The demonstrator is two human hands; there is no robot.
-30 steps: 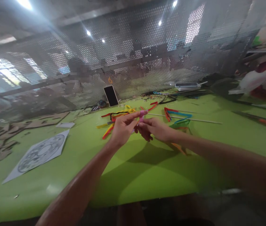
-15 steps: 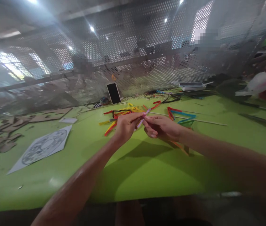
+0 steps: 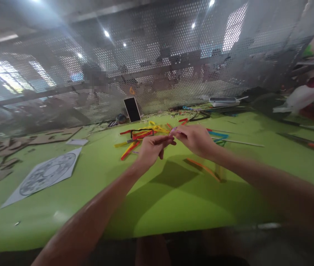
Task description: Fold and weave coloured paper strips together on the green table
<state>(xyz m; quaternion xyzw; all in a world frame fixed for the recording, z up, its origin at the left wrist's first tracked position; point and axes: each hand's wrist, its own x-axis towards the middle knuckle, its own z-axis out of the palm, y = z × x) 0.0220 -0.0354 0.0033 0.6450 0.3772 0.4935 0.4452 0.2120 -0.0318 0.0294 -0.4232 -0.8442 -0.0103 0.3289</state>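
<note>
Both hands meet above the green table. Between their fingertips is a small purple strip, mostly covered by the fingers. My left hand pinches it from the left, fingers pointing right. From the right and slightly higher, my right hand closes thumb and fingers on the same strip. Folded red, yellow and black strips lie behind and left of my left hand. A blue strip shows just beyond my right hand, and an orange strip lies below it.
A dark-screened phone leans near the perforated metal screen. At the left are a printed paper and cardboard pieces. A thin stick extends to the right. A white tray-like object sits at the back.
My right hand has risen and turned over the strip, with its fingers more curled. The purple strip's long ends no longer show clearly. The view has shifted slightly.
</note>
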